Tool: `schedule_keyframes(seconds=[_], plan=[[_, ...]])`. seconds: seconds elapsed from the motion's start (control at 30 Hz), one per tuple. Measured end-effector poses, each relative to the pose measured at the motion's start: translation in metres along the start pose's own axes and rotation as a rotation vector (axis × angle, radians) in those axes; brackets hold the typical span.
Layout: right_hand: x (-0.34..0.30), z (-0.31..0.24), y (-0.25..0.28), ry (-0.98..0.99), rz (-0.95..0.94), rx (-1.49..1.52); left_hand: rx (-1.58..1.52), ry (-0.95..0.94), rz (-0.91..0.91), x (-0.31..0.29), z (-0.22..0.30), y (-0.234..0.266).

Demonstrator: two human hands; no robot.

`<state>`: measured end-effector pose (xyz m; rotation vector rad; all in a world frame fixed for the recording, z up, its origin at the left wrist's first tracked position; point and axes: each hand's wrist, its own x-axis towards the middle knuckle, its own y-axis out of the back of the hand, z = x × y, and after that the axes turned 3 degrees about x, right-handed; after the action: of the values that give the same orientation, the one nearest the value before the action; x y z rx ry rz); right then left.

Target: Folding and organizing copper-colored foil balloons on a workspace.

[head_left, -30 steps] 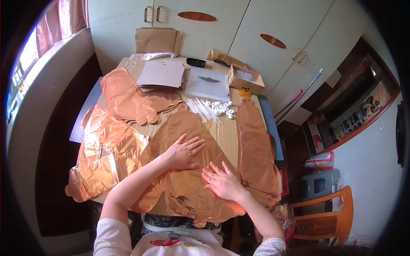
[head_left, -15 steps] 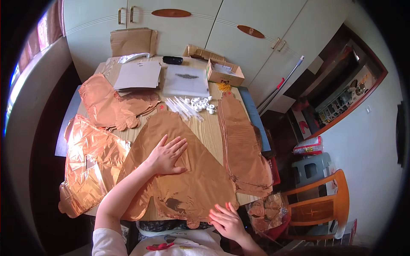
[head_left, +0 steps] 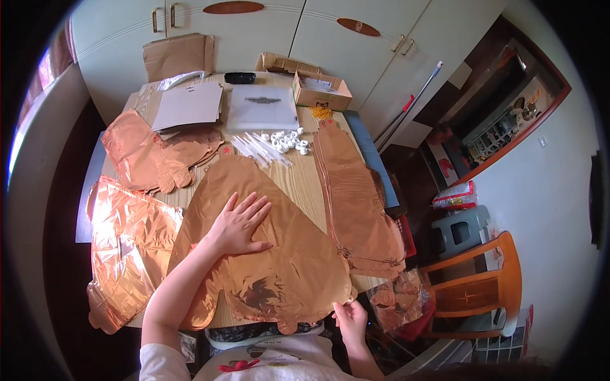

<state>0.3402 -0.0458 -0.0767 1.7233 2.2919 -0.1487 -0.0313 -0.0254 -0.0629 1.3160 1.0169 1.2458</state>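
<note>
A flat, uninflated copper-coloured foil balloon lies in front of me at the table's near edge. My left hand rests palm down on its middle, fingers spread. At its lower right corner, my right hand has thumb and fingers pinched on the balloon's edge. A shinier, creased foil balloon lies to the left, beside my left forearm. Farther back on the left are more flat foil balloons. A long stack of foil balloons lies along the right side.
White straws and small white plastic pieces lie beyond the balloon. Behind them are grey-white sheets, a clear plastic bag, and a cardboard box. A wooden chair stands at the right.
My right hand has gone from open fingers near the balloon's lower edge to a pinch at its right corner. My left hand stays flat on the balloon. The view has shifted slightly.
</note>
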Motion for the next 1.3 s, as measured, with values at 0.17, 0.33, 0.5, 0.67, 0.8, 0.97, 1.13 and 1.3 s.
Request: schedule_keyframes(seconds=[0.17, 0.33, 0.5, 0.67, 0.8, 0.97, 1.13, 1.3], plan=[[0.013, 0.005, -0.007, 0.434, 0.176, -0.060, -0.019, -0.007, 0.013, 0.001, 0.001, -0.002], [0.014, 0.006, -0.004, 0.404, 0.135, -0.070, -0.019, -0.002, 0.002, 0.000, 0.001, 0.000], [0.010, -0.006, 0.001, 0.398, 0.086, -0.310, -0.014, 0.000, 0.004, -0.001, 0.000, -0.001], [0.018, 0.004, 0.007, 0.332, 0.087, -0.354, -0.014, -0.001, -0.002, 0.000, 0.001, 0.000], [0.018, 0.002, 0.001, 0.308, 0.135, -0.130, -0.009, -0.005, 0.010, 0.000, 0.001, -0.001], [0.015, -0.009, 0.008, 0.370, 0.191, -0.580, -0.013, -0.001, 0.017, -0.001, 0.000, -0.002], [-0.005, -0.039, -0.028, 0.851, 0.311, -0.922, -0.014, 0.009, 0.011, -0.002, 0.000, 0.000], [-0.022, -0.052, -0.091, 1.035, -0.121, -0.665, -0.003, -0.002, 0.032, -0.001, -0.001, -0.004]])
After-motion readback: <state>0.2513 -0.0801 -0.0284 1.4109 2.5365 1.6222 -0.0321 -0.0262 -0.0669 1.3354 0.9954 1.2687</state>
